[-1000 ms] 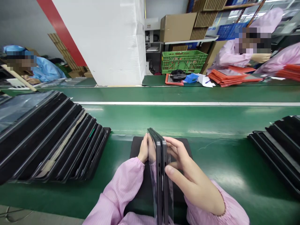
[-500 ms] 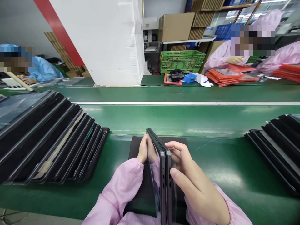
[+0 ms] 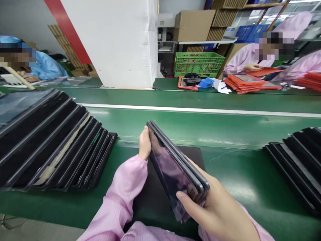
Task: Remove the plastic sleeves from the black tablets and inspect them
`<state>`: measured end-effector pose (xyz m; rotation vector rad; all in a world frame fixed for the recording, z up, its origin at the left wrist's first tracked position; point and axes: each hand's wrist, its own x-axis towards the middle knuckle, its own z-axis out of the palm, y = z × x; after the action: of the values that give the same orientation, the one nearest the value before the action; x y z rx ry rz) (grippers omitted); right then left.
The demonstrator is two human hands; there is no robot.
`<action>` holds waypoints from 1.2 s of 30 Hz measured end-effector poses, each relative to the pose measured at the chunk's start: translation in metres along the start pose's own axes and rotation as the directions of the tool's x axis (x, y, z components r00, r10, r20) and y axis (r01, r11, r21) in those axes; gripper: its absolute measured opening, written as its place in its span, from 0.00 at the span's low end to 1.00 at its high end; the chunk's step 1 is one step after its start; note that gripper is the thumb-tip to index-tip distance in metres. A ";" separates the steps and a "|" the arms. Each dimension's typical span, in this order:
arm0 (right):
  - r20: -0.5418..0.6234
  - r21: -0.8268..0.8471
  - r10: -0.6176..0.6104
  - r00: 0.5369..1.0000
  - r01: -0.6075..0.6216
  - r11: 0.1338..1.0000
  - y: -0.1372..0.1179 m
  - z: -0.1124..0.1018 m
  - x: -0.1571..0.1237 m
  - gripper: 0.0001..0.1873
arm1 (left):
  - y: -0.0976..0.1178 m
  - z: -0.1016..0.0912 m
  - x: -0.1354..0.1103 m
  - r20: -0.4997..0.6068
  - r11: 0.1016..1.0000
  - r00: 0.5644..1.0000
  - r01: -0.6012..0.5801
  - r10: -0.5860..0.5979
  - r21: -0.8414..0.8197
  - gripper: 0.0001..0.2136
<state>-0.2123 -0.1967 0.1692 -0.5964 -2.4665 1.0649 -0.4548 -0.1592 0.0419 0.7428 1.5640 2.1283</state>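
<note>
Tilted just above a black mat (image 3: 193,157), a dark tablet (image 3: 173,174), far end up and to the left, glossy face up, with pink reflections across the glass. Possibly a second slab or cover pressed along its back; hard to tell. Clamped from two sides: left hand (image 3: 144,144) against the far left edge, right hand (image 3: 215,214) round the near end, thumb across the face. Grip likely confined to the edges to leave most of the glass uncovered. Mat likely there as a soft landing on the green conveyor worktop (image 3: 238,170). To the left, a row of black tablets (image 3: 50,140), overlapping and leaning; to the right, a similar row (image 3: 293,160), probably leaned for compact storage and easy picking. Across the far belt, a co-worker in a pink gown (image 3: 250,62) beside a pile of orange-red cases (image 3: 240,83).
</note>
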 end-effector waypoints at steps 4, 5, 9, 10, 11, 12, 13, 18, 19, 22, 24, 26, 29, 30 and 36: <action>0.267 0.025 0.022 0.963 -0.029 0.999 0.011 -0.005 0.020 0.41 | 0.027 -0.015 0.037 -0.110 0.981 0.975 -0.186 0.192 0.063 0.31; 0.336 0.024 0.030 0.941 -0.040 0.999 0.014 -0.005 0.026 0.41 | 0.030 -0.019 0.042 -0.114 0.969 0.964 -0.232 0.241 0.084 0.31; 0.496 -0.023 0.086 0.864 -0.087 0.996 0.024 -0.002 0.042 0.32 | 0.030 -0.029 0.047 -0.064 0.946 0.948 -0.302 0.310 0.118 0.31; 0.513 -0.025 0.092 0.854 -0.092 0.995 0.026 -0.001 0.044 0.29 | 0.027 -0.030 0.048 -0.050 0.946 0.950 -0.302 0.309 0.115 0.31; 0.527 -0.024 0.097 0.844 -0.099 0.995 0.029 0.000 0.045 0.26 | 0.023 -0.030 0.048 -0.037 0.948 0.952 -0.300 0.305 0.110 0.31; 0.538 -0.022 0.099 0.837 -0.104 0.994 0.032 0.000 0.046 0.25 | 0.019 -0.030 0.049 -0.024 0.950 0.954 -0.295 0.299 0.106 0.30; 0.545 -0.021 0.101 0.832 -0.106 0.994 0.035 0.001 0.047 0.24 | 0.015 -0.029 0.049 -0.012 0.952 0.957 -0.288 0.291 0.104 0.30; 0.551 -0.089 0.134 0.823 -0.102 0.991 0.048 -0.001 0.051 0.22 | -0.003 -0.022 0.052 0.029 0.959 0.965 -0.263 0.261 0.107 0.30; 0.557 -0.109 0.147 0.817 -0.104 0.989 0.049 -0.002 0.052 0.22 | -0.005 -0.021 0.053 0.035 0.959 0.965 -0.260 0.258 0.108 0.30; 0.574 -0.129 0.164 0.802 -0.109 0.986 0.053 -0.004 0.053 0.24 | -0.009 -0.020 0.053 0.043 0.960 0.966 -0.257 0.254 0.111 0.30; 0.589 -0.096 0.157 0.793 -0.124 0.988 0.054 -0.006 0.054 0.25 | -0.009 -0.020 0.053 0.044 0.957 0.964 -0.266 0.263 0.111 0.30; 0.611 -0.056 0.150 0.777 -0.146 0.988 0.055 -0.008 0.054 0.26 | -0.007 -0.021 0.052 0.052 0.953 0.959 -0.283 0.279 0.112 0.30; 0.649 -0.018 0.138 0.749 -0.166 0.986 0.056 -0.011 0.055 0.29 | -0.002 -0.019 0.050 0.061 0.950 0.955 -0.296 0.291 0.105 0.29; 0.659 -0.010 0.132 0.740 -0.168 0.986 0.056 -0.011 0.055 0.31 | -0.001 -0.019 0.049 0.063 0.948 0.954 -0.300 0.294 0.104 0.29; 0.680 0.063 0.055 0.732 -0.132 0.989 0.056 -0.010 0.056 0.35 | 0.003 -0.015 0.043 0.103 0.942 0.948 -0.312 0.301 0.122 0.30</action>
<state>-0.2409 -0.1271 0.1439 -0.3251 -2.9747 1.6900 -0.4978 -0.1451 0.0489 1.1761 1.6519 2.1822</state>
